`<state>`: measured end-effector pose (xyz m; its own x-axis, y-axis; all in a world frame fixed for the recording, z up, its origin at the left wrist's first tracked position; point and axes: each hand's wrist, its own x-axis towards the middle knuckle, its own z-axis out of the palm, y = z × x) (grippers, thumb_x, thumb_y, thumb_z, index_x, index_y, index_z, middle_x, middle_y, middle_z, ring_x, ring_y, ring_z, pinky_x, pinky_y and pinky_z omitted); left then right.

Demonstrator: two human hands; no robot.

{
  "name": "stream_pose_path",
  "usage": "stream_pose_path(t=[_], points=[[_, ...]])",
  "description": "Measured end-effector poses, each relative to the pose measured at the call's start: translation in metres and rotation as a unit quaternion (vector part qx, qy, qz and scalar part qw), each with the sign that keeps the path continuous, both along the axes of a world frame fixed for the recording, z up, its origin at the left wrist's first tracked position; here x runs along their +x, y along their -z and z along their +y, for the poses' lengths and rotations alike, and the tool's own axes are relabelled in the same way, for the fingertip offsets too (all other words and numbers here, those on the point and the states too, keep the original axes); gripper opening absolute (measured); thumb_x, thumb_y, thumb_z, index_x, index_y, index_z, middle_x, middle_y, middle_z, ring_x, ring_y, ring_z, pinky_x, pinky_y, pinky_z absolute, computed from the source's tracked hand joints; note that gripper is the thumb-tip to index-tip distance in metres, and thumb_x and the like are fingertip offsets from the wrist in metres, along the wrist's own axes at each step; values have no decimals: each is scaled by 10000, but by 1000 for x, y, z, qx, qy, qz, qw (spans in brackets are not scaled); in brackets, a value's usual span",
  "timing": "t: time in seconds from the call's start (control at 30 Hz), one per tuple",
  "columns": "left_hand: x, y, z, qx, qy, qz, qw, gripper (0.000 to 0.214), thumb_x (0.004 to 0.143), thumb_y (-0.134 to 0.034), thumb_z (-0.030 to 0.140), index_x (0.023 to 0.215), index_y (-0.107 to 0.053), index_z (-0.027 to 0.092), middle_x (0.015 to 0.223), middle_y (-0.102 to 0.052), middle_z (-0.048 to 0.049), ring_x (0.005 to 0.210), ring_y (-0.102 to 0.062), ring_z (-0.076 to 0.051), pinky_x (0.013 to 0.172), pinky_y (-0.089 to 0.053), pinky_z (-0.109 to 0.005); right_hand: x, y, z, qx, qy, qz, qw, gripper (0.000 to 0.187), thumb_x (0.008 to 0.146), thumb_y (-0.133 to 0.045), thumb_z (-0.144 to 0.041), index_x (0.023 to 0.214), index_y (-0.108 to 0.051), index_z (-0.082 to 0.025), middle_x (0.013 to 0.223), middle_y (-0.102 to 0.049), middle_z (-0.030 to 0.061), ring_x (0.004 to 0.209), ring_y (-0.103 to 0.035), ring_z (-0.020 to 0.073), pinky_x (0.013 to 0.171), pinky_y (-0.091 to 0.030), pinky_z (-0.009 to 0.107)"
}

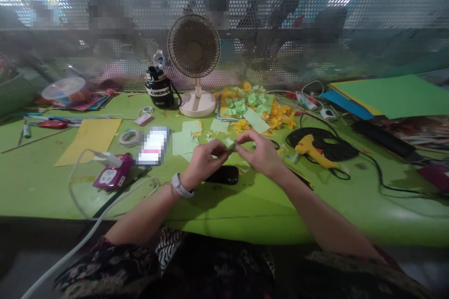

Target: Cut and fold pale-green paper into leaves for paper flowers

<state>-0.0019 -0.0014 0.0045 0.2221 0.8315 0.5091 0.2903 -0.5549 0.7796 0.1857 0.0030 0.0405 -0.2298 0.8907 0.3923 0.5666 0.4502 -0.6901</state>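
Observation:
Between my two hands is a small piece of light green paper (pixel 229 143), pinched in the fingertips over the middle of the table. My left hand (pixel 206 156) is closed on its left side, and my right hand (pixel 261 154) pinches it from the right. A dark, glossy oblong case (pixel 226 175) lies just below my hands. Beyond them sit light green paper flowers (pixel 242 105) and yellow paper flowers (pixel 280 114). Square green paper pieces (pixel 182 143) and small cut scraps lie left of my fingers.
A yellow glue gun (pixel 315 152) rests on a black mat to the right, its cord trailing. A fan (pixel 194 49) and a black bottle (pixel 159 88) stand at the back. Leftward are a phone (pixel 153 145), tape roll (pixel 129 138), purple power strip (pixel 114 173) and yellow sheet (pixel 89 140).

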Motion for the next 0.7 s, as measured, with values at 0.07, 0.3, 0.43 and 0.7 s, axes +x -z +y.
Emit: stream_pose_path(t=[0.07, 0.3, 0.43, 0.7], points=[[1, 0, 0, 4, 0, -4, 1000, 175, 822, -702, 305, 798, -608, 159, 715, -714, -41, 628, -679, -129, 594, -545, -222, 0, 0, 0, -2, 2, 3, 1000, 120, 798, -640, -295, 871, -589, -214, 864, -698, 43, 811, -658, 202, 790, -517, 358], [1, 1, 0, 16, -7, -1, 1000, 140, 816, -695, 260, 790, -605, 157, 690, -705, -34, 602, -664, -116, 571, -525, -204, -2, 0, -1, 6, -1, 24, 1000, 179, 789, -649, -292, 932, -576, -214, 928, -702, 59, 893, -671, 221, 843, -522, 385], [1, 2, 0, 18, -10, 6, 1000, 152, 823, -690, 281, 793, -605, 160, 697, -705, -35, 601, -653, -115, 571, -520, -214, -1, -1, -1, 0, -16, 26, 1000, 173, 793, -637, -275, 940, -575, -207, 917, -699, 60, 875, -672, 215, 842, -526, 384], [3, 3, -1, -42, 4, -31, 999, 218, 811, -709, 345, 787, -588, 165, 683, -687, -27, 605, -641, -117, 582, -516, -228, -1, 0, -1, 6, -17, 34, 999, 150, 790, -629, -249, 928, -578, -218, 907, -701, 48, 868, -673, 208, 833, -528, 374]])
